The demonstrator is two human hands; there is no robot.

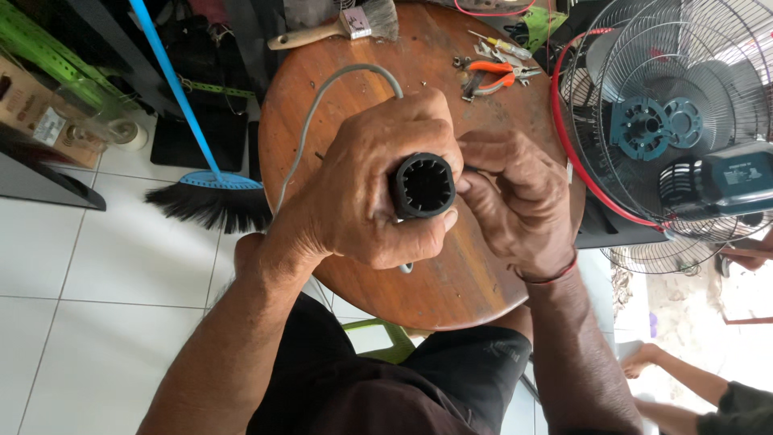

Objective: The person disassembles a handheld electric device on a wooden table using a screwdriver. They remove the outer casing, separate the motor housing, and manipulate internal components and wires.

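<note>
At frame centre, left hand fingers grip a black tube; right hand fingers pinch its rim, above the bench

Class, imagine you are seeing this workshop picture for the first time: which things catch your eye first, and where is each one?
At the centre, the left hand grips a black ribbed tube, its open end facing the camera, while the right hand pinches its rim from the right. Both hover over a round wooden table, where orange-handled pliers lie near the far edge. At the right edge lies a wire fan guard with a red rim.
</note>
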